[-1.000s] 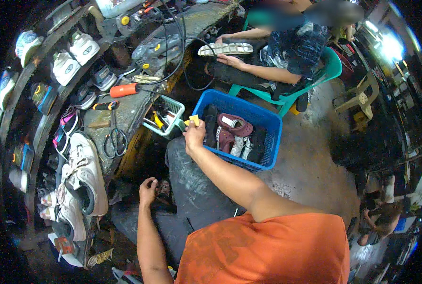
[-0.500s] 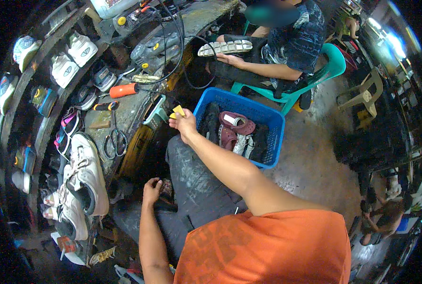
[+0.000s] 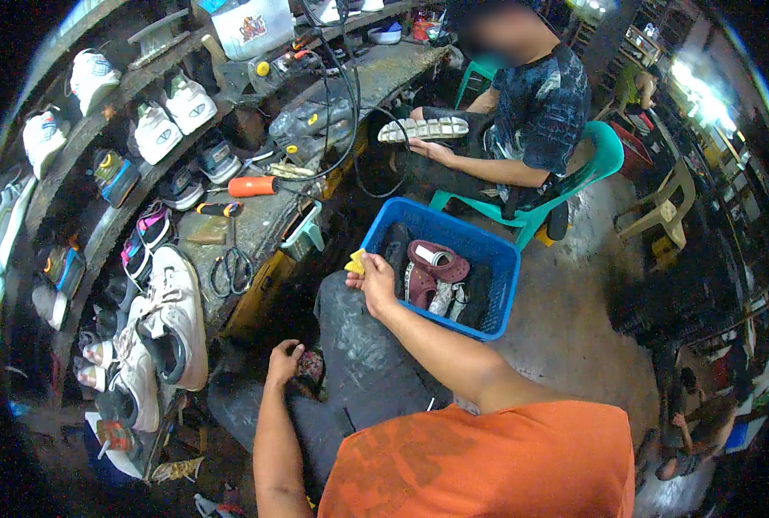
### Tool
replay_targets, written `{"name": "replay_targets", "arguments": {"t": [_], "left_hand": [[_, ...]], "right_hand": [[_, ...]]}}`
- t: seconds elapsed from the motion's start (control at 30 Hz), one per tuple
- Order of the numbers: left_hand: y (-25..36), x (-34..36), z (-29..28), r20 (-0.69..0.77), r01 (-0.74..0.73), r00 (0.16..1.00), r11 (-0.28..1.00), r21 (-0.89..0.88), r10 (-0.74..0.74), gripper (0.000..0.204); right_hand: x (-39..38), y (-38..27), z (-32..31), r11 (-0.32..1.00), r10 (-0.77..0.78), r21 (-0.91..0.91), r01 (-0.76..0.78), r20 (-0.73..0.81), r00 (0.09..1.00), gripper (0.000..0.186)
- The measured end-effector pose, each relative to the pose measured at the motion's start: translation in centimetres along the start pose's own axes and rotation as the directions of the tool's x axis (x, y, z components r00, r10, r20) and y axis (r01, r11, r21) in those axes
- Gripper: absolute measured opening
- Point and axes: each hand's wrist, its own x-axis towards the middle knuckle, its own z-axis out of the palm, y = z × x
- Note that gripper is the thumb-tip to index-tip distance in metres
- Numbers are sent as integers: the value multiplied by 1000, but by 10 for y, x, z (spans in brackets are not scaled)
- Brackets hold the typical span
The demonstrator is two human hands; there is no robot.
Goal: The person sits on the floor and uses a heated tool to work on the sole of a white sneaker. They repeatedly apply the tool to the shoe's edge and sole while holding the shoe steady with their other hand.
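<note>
Yellow piece (image 3: 356,262): pinched at the fingertips of the right hand (image 3: 376,283), held up just left of the blue crate's near corner and above the dark-trousered knee.
Shelves (image 3: 100,151): well off to the left of both hands, curved rows of white and coloured sneakers.
White sneakers (image 3: 164,324): a pair lying just left of the left hand, on the worktop's near end.
Left hand (image 3: 283,363): down low beside the knee, fingers curled on a small dark thing; what it is, I cannot tell.
Worktop (image 3: 264,220): ahead and left of the right hand, carrying black scissors (image 3: 232,270) and an orange tool (image 3: 252,186).
Right-hand grip: thumb and fingers together on the yellow piece, a light pinch.
Blue crate (image 3: 441,268): touching distance right of that grip, with a maroon clog (image 3: 436,259) and dark footwear inside.
Doing it well: keep the pinch firm, wrist steady, piece clear of the crate rim.
Co-worker (image 3: 531,121): far side, seated on a green chair, hands on a pale shoe sole.
</note>
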Motion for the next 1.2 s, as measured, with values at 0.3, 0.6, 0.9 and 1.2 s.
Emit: {"name": "replay_targets", "arguments": {"t": [0.3, 0.6, 0.9, 1.2], "left_hand": [[5, -8, -7, -27, 4, 1000, 1000, -30, -5, 40], [-15, -2, 0, -57, -83, 994, 990, 115, 90, 38], [2, -19, -14, -54, 15, 998, 999, 28, -13, 38], [10, -16, -11, -12, 82, 996, 996, -33, -83, 36]], "right_hand": [[-16, 7, 21, 892, -190, -393, 224, 124, 974, 30], [-1, 14, 6, 871, -259, -413, 267, 77, 963, 25], [-5, 13, 16, 851, -241, -461, 253, 85, 967, 17], [5, 16, 6, 921, -183, -348, 173, 3, 983, 17]]}}
